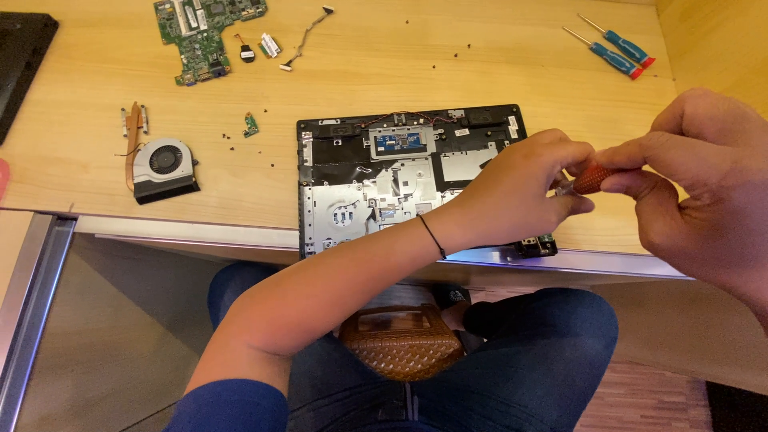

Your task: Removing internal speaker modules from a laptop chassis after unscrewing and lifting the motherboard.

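Two blue-handled screwdrivers; one red-handled screwdriver in hand. One opened laptop base, one green circuit board, one cooling fan. Loose screws: perhaps a dozen, too small to count.

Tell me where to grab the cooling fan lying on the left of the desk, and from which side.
Take the cooling fan by its black housing edges, coming straight down from above. It lies flat on the wooden desk, rotor up, so the sides are open. Probably avoid the copper heat pipe at its left: it looks thin and bendable. Both hands, left hand and right hand, hold a small red-handled screwdriver.
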